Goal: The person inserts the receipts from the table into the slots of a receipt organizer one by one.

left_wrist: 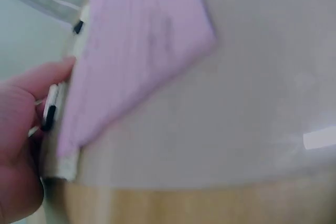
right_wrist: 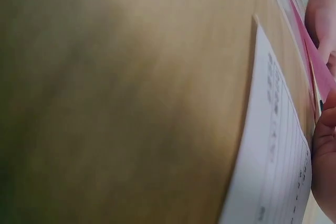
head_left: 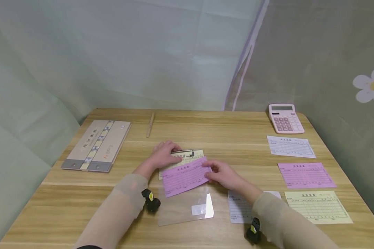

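Note:
A clear clipboard (head_left: pixel 174 214) lies on the wooden table with a yellow form slip (head_left: pixel 197 154) at its top, under the metal clip (head_left: pixel 187 151). My left hand (head_left: pixel 164 156) grips the clip end of the board; the left wrist view shows the thumb at the clip (left_wrist: pixel 51 109). Between thumb and fingers, my right hand (head_left: pixel 222 174) pinches the right edge of a pink form slip (head_left: pixel 185 178). That slip is tilted over the board and overlaps the lower part of the yellow slip. Below my right wrist lies a white form slip (head_left: pixel 240 209), partly covered by the forearm.
On the right lie another white slip (head_left: pixel 291 147), a pink slip (head_left: pixel 306 175) and a yellow slip (head_left: pixel 318 206). A pink calculator (head_left: pixel 285 118) stands at the back right corner. At the left are a beige folder (head_left: pixel 96 145) and a pen (head_left: pixel 150 125). Curtains (head_left: pixel 174 55) hang behind the table.

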Motion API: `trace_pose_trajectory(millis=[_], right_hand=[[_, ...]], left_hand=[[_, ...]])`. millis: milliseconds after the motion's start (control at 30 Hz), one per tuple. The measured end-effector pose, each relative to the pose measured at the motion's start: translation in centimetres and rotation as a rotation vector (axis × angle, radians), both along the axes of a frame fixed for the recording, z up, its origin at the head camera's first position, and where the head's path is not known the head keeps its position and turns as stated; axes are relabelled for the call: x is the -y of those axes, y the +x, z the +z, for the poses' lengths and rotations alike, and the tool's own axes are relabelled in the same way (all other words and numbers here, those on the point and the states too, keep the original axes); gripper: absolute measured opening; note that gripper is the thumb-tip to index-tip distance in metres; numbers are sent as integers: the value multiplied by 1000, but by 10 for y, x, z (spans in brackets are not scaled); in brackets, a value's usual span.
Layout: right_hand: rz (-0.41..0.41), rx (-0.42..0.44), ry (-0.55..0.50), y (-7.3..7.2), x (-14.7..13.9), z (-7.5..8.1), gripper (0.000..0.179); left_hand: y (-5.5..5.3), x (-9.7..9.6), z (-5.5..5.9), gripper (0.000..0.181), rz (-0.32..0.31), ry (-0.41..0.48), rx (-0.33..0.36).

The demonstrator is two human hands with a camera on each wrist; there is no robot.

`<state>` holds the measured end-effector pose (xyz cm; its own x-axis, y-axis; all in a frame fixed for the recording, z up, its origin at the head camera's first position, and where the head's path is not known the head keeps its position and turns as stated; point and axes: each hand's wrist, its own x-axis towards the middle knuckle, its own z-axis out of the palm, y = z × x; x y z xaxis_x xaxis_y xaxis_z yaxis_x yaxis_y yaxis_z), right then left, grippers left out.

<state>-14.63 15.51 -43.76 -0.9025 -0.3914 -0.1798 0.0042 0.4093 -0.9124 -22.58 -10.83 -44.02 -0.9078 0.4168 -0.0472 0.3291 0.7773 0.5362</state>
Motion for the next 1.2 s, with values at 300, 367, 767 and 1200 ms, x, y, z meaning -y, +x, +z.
trace_pose_trajectory(millis=[300, 367, 767, 1200], right_hand=[[-8, -9, 11, 0, 7, 1, 43], [-12, 1, 14, 0, 8, 1, 43], [-34, 10, 19, -3, 16, 3, 45], [-45, 16, -12, -4, 18, -1, 44]], left_hand=[[-1, -2, 3, 41, 14, 1, 37], [-1, -3, 2, 41, 20, 3, 37], [1, -8, 2, 40, 74, 10, 37], [3, -9, -2, 38, 86, 7, -1]])
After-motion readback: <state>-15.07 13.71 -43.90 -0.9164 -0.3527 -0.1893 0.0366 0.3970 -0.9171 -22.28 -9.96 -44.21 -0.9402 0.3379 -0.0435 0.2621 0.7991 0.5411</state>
